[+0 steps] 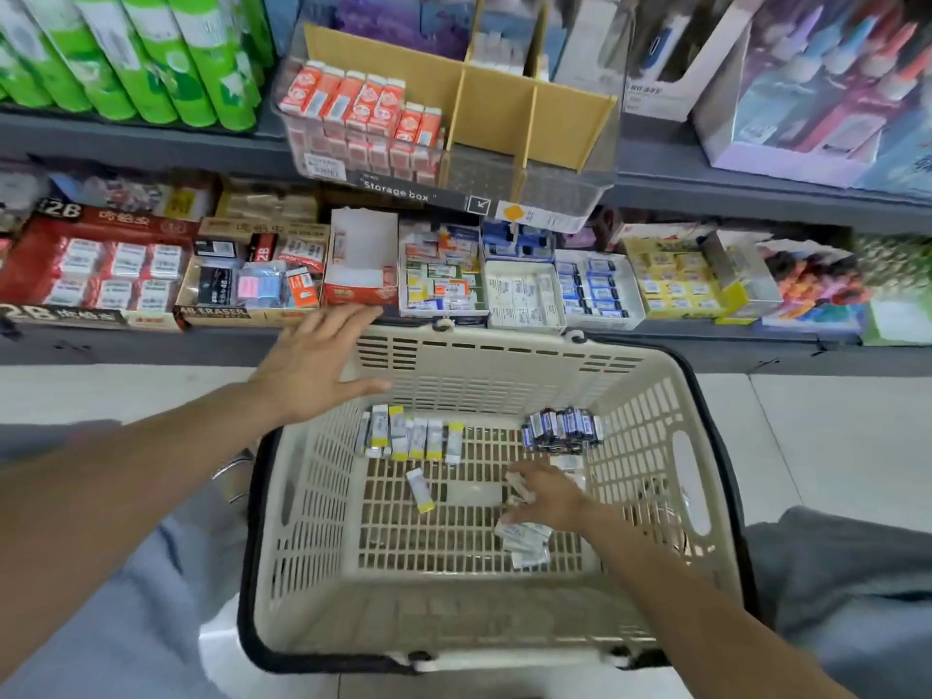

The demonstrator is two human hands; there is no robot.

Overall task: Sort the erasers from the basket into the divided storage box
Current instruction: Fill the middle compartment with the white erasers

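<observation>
A beige plastic basket (650, 446) stands on the floor in front of me. Inside lie a row of white-and-yellow erasers (411, 436), one loose yellow-tipped eraser (420, 490), a pile of dark blue erasers (562, 430) and a heap of white erasers (524, 539). My right hand (547, 494) is down in the basket, its fingers curled round white erasers. My left hand (315, 360) hovers open over the basket's far left corner. The clear divided storage box (565, 189) sits on the upper shelf, with orange erasers (363, 108) in its left compartment and bare cardboard dividers to the right.
The lower shelf holds several open display boxes of erasers (444, 269) and red 2B boxes (96, 264). Green bottles (151, 58) stand at the upper left, pen packs (807, 88) at the upper right. My knees flank the basket on the tiled floor.
</observation>
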